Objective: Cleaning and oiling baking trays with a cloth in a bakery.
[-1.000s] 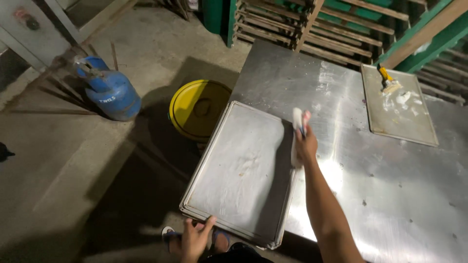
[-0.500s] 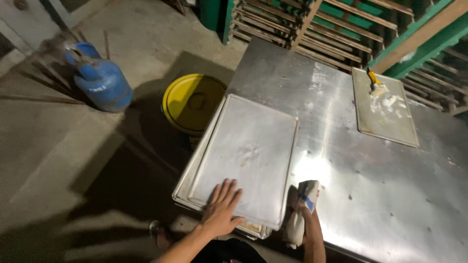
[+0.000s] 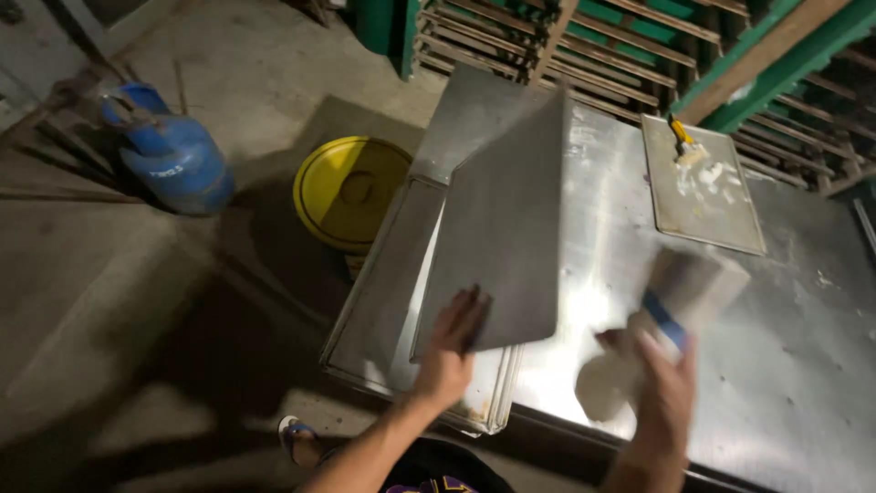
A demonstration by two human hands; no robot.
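The metal baking tray [image 3: 497,228] is tilted up on edge, its near corner pinched in the left hand [image 3: 452,351], fingers closed on the rim. Beneath that grip lies a stack of trays [image 3: 379,315] on the near-left corner of a stainless steel table [image 3: 785,365]. To the right of the grip, the right hand [image 3: 662,397] is closed around a blurred pale cloth [image 3: 671,310] with a blue band. Beyond it sits another tray [image 3: 703,196] with a yellow-handled scraper [image 3: 680,139]. Left of the grip, on the concrete floor [image 3: 119,301], stand a yellow lidded bucket [image 3: 351,190] and a blue gas cylinder [image 3: 169,151]; green racks [image 3: 584,41] stand behind the table.
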